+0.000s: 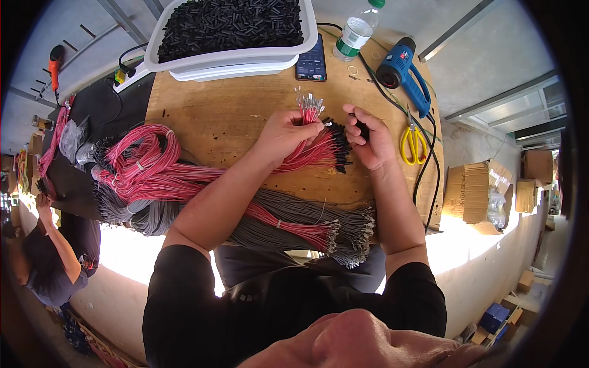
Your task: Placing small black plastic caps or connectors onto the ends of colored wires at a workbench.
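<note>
My left hand (286, 136) is closed around a bunch of red wires (303, 116), whose bare metal terminals (311, 104) fan out above the fingers. To its right, my right hand (375, 142) is curled with small black tube pieces (362, 130) in the palm. Between the hands, more red wires end in black sleeves (338, 146) resting on the wooden table (215, 104). Nearer me lie grey wire bundles (288, 205) and a tied red wire bundle (293, 229) with metal ends. A coiled red wire bundle (141, 161) lies at the left.
A white tub (307, 24) full of black tube pieces stands at the back beside a phone (311, 61). A water bottle (356, 34), blue heat gun (402, 70) with a black cord and yellow-handled scissors (413, 145) occupy the right. Another person's arm (58, 242) shows far left.
</note>
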`<state>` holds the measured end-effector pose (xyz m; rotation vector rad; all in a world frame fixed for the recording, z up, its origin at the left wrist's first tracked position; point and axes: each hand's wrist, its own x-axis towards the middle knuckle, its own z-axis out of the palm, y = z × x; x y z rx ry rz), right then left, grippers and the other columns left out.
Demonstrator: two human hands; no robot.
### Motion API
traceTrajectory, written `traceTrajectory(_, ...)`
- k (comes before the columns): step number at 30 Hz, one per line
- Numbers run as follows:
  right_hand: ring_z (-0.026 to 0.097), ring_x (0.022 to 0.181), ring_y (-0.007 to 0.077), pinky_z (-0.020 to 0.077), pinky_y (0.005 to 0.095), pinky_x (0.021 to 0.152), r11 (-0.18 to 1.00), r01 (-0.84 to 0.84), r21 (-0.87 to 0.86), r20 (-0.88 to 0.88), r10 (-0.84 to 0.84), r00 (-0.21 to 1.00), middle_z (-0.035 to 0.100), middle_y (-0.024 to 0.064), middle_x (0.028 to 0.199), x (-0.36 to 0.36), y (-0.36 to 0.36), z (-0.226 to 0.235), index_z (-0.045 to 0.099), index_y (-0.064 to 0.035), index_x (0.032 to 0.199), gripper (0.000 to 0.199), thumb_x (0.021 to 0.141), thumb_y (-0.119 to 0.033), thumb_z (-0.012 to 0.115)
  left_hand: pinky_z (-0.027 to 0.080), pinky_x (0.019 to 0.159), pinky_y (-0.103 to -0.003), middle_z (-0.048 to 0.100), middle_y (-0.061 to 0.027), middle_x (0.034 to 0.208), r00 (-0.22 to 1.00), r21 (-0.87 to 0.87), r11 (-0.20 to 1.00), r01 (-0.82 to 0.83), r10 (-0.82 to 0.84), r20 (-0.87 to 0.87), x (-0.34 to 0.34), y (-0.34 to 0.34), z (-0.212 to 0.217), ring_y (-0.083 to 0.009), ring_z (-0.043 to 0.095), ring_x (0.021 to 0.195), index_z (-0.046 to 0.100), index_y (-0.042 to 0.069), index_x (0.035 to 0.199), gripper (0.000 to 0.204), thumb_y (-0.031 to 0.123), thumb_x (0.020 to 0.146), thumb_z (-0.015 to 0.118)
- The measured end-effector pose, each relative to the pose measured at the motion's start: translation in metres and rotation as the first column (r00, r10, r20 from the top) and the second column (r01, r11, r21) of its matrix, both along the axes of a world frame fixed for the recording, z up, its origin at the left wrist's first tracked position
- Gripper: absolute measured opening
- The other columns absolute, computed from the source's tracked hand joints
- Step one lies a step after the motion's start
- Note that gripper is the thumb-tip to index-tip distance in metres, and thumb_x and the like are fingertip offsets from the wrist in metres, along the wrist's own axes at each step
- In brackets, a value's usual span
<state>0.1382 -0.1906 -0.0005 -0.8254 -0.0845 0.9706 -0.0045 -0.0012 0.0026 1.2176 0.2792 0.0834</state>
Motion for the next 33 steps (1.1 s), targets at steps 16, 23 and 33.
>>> traceTrajectory(16,0.043,0.057,0.0037,0.0303,0.0171,0.05,0.996,0.017,-0.084,0.297,0.009,0.955,0.068,0.0066,0.086,-0.016,0.004,0.004,0.069,0.0004,0.104,0.015,0.089,0.001,0.069,0.046,0.065,-0.026,0.063,-0.0045,0.08,1.0,-0.068,0.998,-0.001,0.002,0.015,0.001,0.0,-0.002,-0.0121,0.059,0.07,0.067,-0.002,0.095,0.01,0.006,0.091,0.069)
traceTrajectory(23,0.041,0.057,0.002,0.0289,0.0181,0.051,0.983,0.079,-0.165,0.379,-0.011,0.925,0.064,-0.0014,0.077,-0.027,0.009,0.011,0.071,0.0008,0.101,0.014,0.087,0.002,0.072,0.046,0.066,-0.026,0.064,-0.0049,0.08,1.0,-0.078,0.997,-0.001,0.002,0.016,0.001,0.0,-0.002,-0.0119,0.058,0.071,0.067,-0.003,0.096,0.01,0.006,0.091,0.069)
traceTrajectory(33,0.041,0.058,0.0026,0.03,0.0191,0.051,0.988,0.058,-0.145,0.394,0.003,0.919,0.066,-0.0002,0.081,-0.033,0.012,0.008,0.071,-0.0006,0.1,0.012,0.089,0.003,0.071,0.045,0.065,-0.025,0.063,-0.0042,0.077,1.0,-0.035,0.999,0.006,-0.005,0.028,0.001,0.0,-0.001,-0.0111,0.057,0.069,0.068,-0.003,0.095,0.01,0.007,0.092,0.068)
